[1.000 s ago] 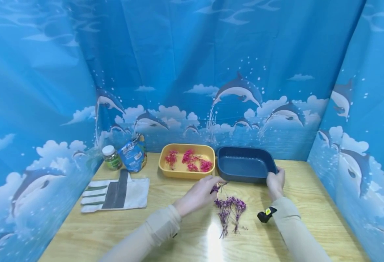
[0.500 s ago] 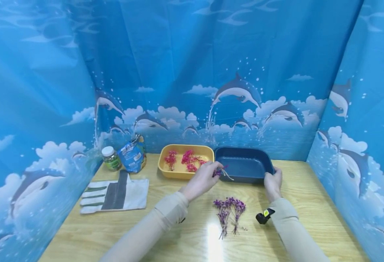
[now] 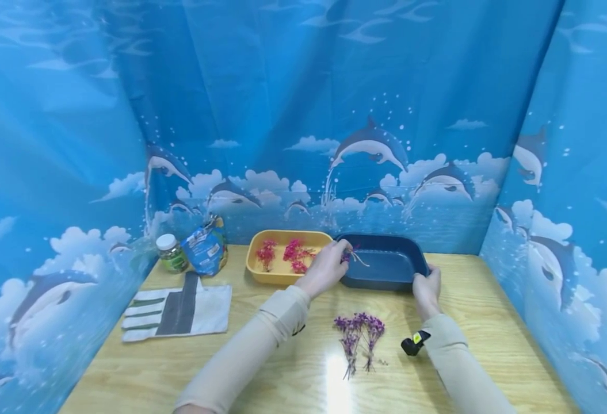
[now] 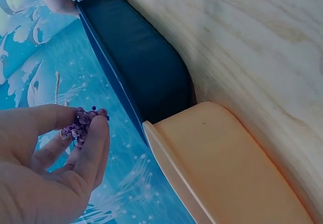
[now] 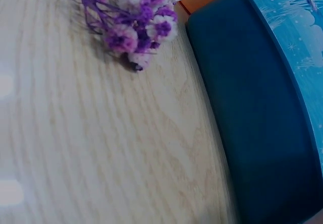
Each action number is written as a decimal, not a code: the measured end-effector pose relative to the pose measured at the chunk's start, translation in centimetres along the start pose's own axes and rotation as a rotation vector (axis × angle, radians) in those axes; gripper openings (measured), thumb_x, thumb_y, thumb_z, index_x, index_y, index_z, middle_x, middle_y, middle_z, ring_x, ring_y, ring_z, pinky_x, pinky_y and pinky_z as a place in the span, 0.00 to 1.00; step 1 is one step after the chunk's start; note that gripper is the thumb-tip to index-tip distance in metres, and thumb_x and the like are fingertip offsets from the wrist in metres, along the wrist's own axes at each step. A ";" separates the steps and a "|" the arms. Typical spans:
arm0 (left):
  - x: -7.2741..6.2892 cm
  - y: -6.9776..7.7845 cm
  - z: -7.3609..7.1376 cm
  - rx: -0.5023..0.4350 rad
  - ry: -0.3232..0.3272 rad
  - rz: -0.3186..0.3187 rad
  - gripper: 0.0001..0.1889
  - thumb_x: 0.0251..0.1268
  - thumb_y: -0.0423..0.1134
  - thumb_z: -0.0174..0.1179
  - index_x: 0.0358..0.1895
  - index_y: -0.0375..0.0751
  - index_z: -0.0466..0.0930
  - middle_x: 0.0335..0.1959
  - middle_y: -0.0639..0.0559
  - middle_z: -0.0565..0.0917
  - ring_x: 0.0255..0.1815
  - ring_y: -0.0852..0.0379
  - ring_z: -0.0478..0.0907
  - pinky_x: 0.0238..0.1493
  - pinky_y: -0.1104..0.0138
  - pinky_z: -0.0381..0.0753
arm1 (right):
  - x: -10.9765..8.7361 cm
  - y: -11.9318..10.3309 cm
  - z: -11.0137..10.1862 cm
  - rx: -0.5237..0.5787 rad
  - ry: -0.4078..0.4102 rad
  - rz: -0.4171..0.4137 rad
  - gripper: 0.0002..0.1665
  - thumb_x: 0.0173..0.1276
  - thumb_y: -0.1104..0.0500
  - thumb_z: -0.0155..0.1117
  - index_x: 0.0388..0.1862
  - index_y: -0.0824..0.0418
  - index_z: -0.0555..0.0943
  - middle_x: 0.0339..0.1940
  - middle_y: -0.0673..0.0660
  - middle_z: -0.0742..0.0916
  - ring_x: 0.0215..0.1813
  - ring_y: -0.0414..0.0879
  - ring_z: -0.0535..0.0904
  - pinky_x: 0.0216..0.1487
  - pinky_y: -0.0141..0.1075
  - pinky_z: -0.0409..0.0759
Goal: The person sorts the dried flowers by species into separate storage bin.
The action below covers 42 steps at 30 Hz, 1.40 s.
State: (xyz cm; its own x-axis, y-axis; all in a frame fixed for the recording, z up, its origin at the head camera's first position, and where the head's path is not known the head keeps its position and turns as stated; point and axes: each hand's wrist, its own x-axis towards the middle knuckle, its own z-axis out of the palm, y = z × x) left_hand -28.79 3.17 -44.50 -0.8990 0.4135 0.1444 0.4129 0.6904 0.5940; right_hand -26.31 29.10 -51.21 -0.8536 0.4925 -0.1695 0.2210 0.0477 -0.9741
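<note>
My left hand (image 3: pixel 325 269) pinches a small purple dried flower sprig (image 4: pixel 83 124) between thumb and fingers. It is raised over the left end of the dark blue tray (image 3: pixel 381 284), beside the yellow tray (image 3: pixel 272 278). The sprig's pale stems point right, over the blue tray's inside. At that tray's right end, my right hand (image 3: pixel 427 290) grips the wall, its fingers partly hidden behind it. More purple dried flowers (image 3: pixel 359 336) lie in bunches on the table in front of the blue tray. Inside the yellow tray are pink dried flowers (image 3: pixel 294 250), partly covered by my left hand.
At the left lies a white and grey work glove (image 3: pixel 179 310). Behind it stand a green jar with a white lid (image 3: pixel 171 253) and a blue pouch (image 3: pixel 205 250). Dolphin-printed curtains (image 3: pixel 282 144) enclose the wooden table (image 3: pixel 262 322) at the back and sides.
My left hand has lifted the purple sprig from near the table bunches up and away to the blue tray's left end. My right hand keeps its hold; the blue tray has shifted slightly left.
</note>
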 end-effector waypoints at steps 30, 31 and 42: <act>3.0 -0.2 1.6 -0.099 0.082 -0.120 0.22 0.78 0.40 0.61 0.71 0.44 0.75 0.64 0.42 0.80 0.60 0.49 0.82 0.57 0.58 0.88 | 0.0 -0.1 -0.3 -0.028 -0.044 0.016 0.38 0.79 0.67 0.39 0.85 0.68 0.48 0.86 0.72 0.56 0.87 0.66 0.53 0.87 0.58 0.58; 3.0 -0.2 1.4 -0.100 0.085 -0.116 0.23 0.79 0.40 0.61 0.72 0.45 0.75 0.64 0.43 0.80 0.61 0.49 0.82 0.58 0.58 0.88 | 0.0 -0.1 -0.3 -0.029 -0.040 0.015 0.37 0.79 0.67 0.39 0.85 0.68 0.48 0.86 0.72 0.57 0.86 0.66 0.54 0.87 0.58 0.59; 1.1 1.5 0.2 0.031 -0.009 0.156 0.30 0.78 0.46 0.62 0.79 0.59 0.67 0.72 0.53 0.76 0.74 0.52 0.74 0.73 0.55 0.80 | 0.0 0.0 -0.3 -0.017 -0.028 0.000 0.37 0.77 0.69 0.40 0.83 0.70 0.50 0.84 0.74 0.59 0.85 0.66 0.57 0.87 0.56 0.60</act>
State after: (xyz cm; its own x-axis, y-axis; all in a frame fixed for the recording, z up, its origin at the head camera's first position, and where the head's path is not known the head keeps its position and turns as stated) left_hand -29.12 4.71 -43.60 -0.8225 0.5221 0.2257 0.5517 0.6357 0.5399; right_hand -26.19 29.33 -51.16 -0.8665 0.4681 -0.1734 0.2286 0.0632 -0.9715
